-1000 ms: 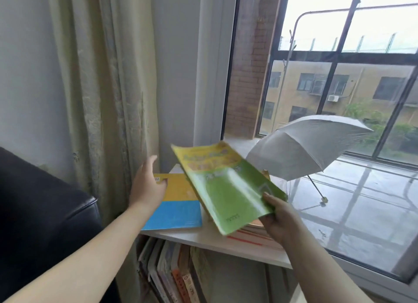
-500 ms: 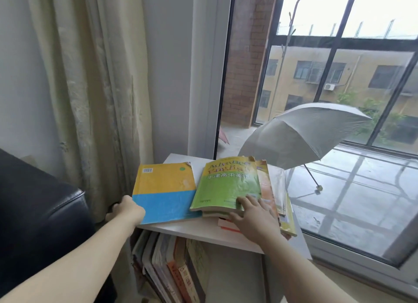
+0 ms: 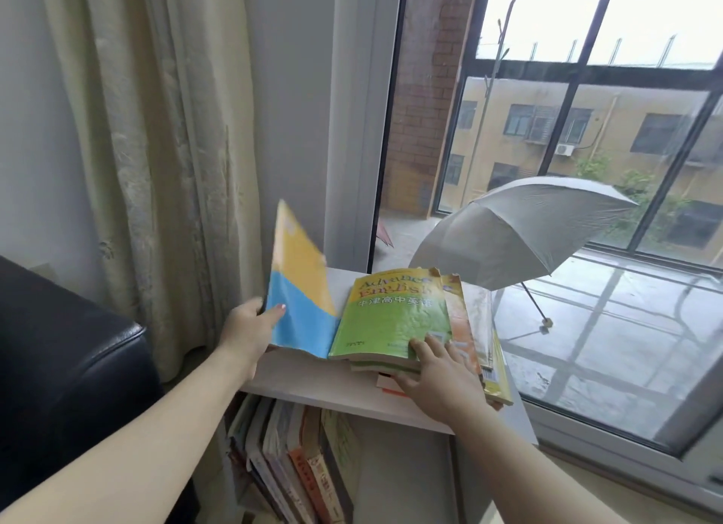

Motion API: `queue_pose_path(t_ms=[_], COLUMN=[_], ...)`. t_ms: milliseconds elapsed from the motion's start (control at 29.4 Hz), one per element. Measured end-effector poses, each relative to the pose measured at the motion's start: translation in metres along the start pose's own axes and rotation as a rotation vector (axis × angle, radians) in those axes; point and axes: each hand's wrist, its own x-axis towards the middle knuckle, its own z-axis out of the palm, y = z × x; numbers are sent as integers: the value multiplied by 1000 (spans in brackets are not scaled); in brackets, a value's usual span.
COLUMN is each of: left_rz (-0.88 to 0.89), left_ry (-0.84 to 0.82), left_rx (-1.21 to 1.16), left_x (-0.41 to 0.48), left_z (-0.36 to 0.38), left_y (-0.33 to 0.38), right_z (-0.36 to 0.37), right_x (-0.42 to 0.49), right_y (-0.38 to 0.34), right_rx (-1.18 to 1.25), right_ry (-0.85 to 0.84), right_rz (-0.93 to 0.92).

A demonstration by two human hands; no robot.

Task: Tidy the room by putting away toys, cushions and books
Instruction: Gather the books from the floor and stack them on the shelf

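A small white shelf (image 3: 332, 390) stands against the wall below a large window (image 3: 547, 171), between a cream curtain (image 3: 156, 151) and the glass. A black leather seat (image 3: 70, 367) fills the lower left.

Left hand (image 3: 250, 328): closed on the left edge of a yellow-and-blue book (image 3: 299, 300), thumb on the cover. The book is tilted up steeply, its lower right edge down on the shelf top beside the stack; the upper corner is blurred.

Right hand (image 3: 442, 382): fingers spread, pressed flat on the front right corner of a green book (image 3: 395, 324). Holding nothing. The green book lies flat on top of a stack of books (image 3: 477, 335) at the right side of the shelf top, cover up.

Lower compartment: a row of books (image 3: 297, 465) standing, leaning, spines toward the front.

Outside the glass: an open grey umbrella (image 3: 520, 230) rests on a wet tiled floor; yellow building beyond.
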Motion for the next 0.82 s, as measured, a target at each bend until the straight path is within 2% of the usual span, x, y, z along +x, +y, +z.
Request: queue_pose_path(t_ms=[68,102,170,238,272,306,340,374,442,510,611,679,747,815], left_rz=[138,190,291,370,395,409,428,444,446,478,483,476,512,560], left_ry=[-85,-140,-263,-381,-422,-447,-445,-434,-389,-335,-284,-270,-240,-223], left_rx=[-66,-100,-79,88,183,269,342,398,439,565,769,775,746,680], left_x=[-10,-13,-18,-17,-16,-17,-16,-17,-15,-13,-16,-21,-21,-22], left_z=[-4,-7,-17,-25,-29,-28,-27,-23,-13,2,14,19,22,24], left_y=[18,27,44,58,63,65,64,59,45,33,16,10,14,23], right_z=[1,-1,-14,-33,-41,-47,-49,-49,-42,-38,-32,-25,-26,-32], right_x=[-3,-4,-4,-1,0,-3,-6,-11,-16,-17,-11,-11,-9,-6], right_y=[0,-3,-9,-14,-14,-10,-8,-7,-8,-13,-27,-27,-25,-23], right_rx=[34,154,698,1496,1809,2017,2102,2050,1777,1531,1189,947,587,424], right_ry=[-8,44,246,425,401,297,101,-116,-430,-535,-353,-196,-88,-6], right_rz=[34,66,186,403,530,611,581,524,401,300,227,180,114,119])
